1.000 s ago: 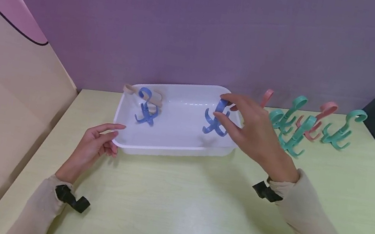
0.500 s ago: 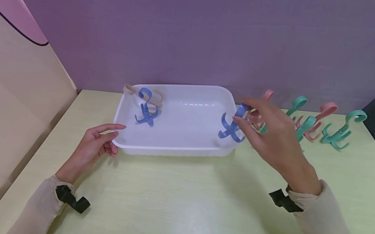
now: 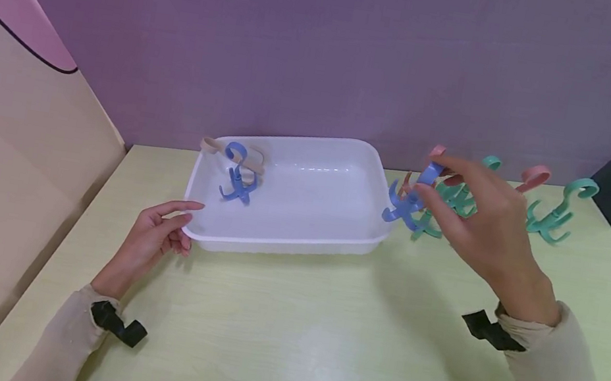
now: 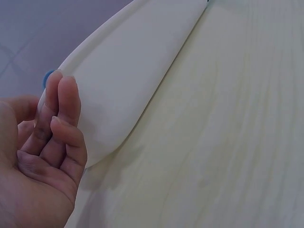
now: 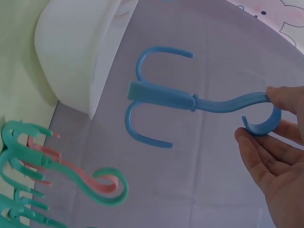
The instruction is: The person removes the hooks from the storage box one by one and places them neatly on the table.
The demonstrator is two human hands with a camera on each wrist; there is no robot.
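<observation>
R grip (image 3: 482, 228) pinches blue hook (image 3: 403, 206) by its crook, just off R end of white tray (image 3: 284, 248)
Crook hold prob. keeps prongs free of fingers; L grip (image 3: 151, 233) holds tray's near-L rim, prob. to steady it; held hook's body hangs below fingertips, on tray side; 2nd blue hook (image 3: 238, 185) + beige hook (image 3: 253, 159) sit in tray's L part, green hooks (image 3: 549, 221) + pink hooks (image 3: 534, 177) on bench (image 3: 271, 332) past tray's R end

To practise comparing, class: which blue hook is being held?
The blue hook pinched by the right hand, raised; the other blue hook is inside the white tray, with no hand touching it.
</observation>
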